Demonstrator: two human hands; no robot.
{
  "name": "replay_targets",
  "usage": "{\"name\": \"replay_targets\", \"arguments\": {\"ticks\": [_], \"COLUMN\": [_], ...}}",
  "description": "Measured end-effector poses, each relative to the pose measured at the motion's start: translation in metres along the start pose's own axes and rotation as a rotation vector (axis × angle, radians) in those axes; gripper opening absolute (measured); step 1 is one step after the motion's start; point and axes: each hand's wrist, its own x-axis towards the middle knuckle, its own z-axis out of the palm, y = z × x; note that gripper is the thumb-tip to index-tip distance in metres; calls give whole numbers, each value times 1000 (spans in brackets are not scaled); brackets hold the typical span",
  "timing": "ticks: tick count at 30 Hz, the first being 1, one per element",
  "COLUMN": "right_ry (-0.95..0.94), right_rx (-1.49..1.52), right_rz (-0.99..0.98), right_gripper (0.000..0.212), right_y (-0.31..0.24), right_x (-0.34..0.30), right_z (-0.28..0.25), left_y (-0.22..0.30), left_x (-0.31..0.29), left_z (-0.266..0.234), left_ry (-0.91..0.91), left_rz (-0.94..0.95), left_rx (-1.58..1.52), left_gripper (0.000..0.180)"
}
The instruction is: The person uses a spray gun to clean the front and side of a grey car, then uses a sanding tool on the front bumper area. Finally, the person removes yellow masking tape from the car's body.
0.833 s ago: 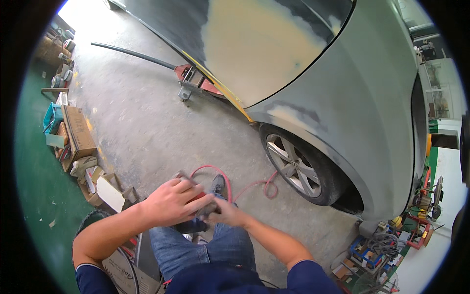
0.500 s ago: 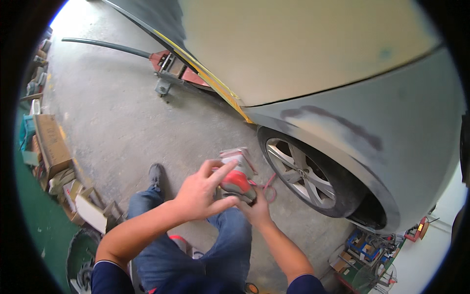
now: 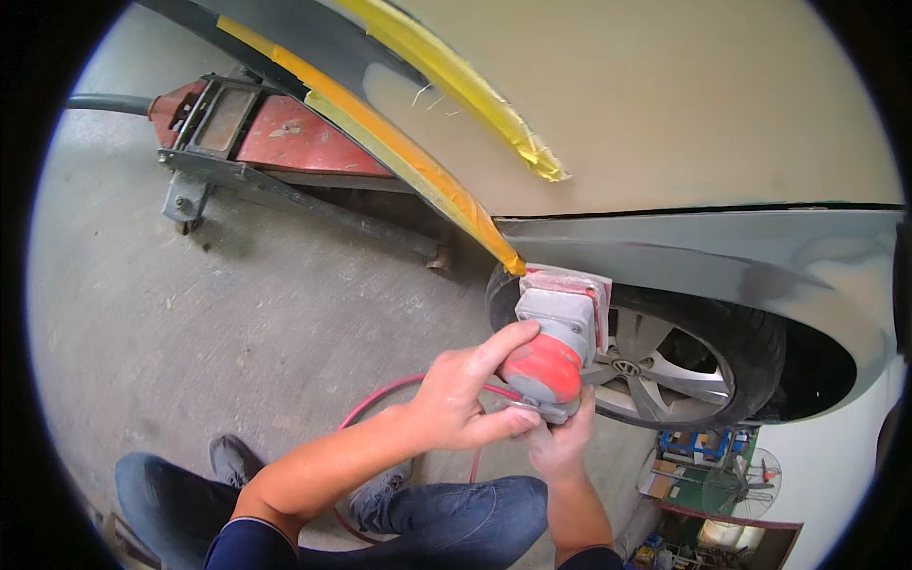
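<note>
A red and grey air sander (image 3: pixel 546 356) with a square, dusty pad is held in front of the car wheel (image 3: pixel 646 366). My left hand (image 3: pixel 470 389) is closed round its left side, thumb near the grey housing. My right hand (image 3: pixel 562 439) grips its rear end from below; some of those fingers are hidden. The pad is close to the lower front corner of the car's fender (image 3: pixel 684 242), by the end of an orange masking tape strip (image 3: pixel 418 157). I cannot tell whether it touches the body. A pink-red hose (image 3: pixel 366 404) trails from the sander.
A red floor jack (image 3: pixel 294 133) stands under the sill at the upper left. Loose yellow tape (image 3: pixel 465 81) hangs off the beige door panel (image 3: pixel 684 104). My bent legs (image 3: pixel 446 518) are below. A fan (image 3: pixel 750 484) and cluttered shelves are at the lower right.
I have crouched lower and closer to the car. The sander has gone from in front of my legs up to the wheel arch, still in both hands. The jack now looks larger.
</note>
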Motion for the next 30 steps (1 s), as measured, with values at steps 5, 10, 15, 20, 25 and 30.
{"name": "replay_targets", "arguments": {"ticks": [5, 10, 15, 20, 25, 30], "right_ry": [7, 21, 163, 187, 174, 215], "right_rx": [-257, -453, -438, -495, -479, -342], "right_rz": [-41, -90, -181, -54, -175, -110], "right_gripper": [62, 57, 56, 53, 55, 56], "right_y": [-9, -20, -14, -18, -9, -18], "right_x": [18, 35, 32, 33, 30, 30], "right_z": [16, 29, 31, 39, 41, 47], "left_y": [-7, -25, -16, -23, -26, -20], "left_x": [3, 1, 15, 8, 5, 13], "left_z": [-15, -13, -12, -10, -14, -14], "left_ry": [120, 174, 164, 207, 171, 156], "left_rz": [-26, -203, -124, -163, -211, -139], "left_rx": [-229, -368, -479, -490, -502, -430], "left_gripper": [84, 74, 70, 66, 66, 66]}}
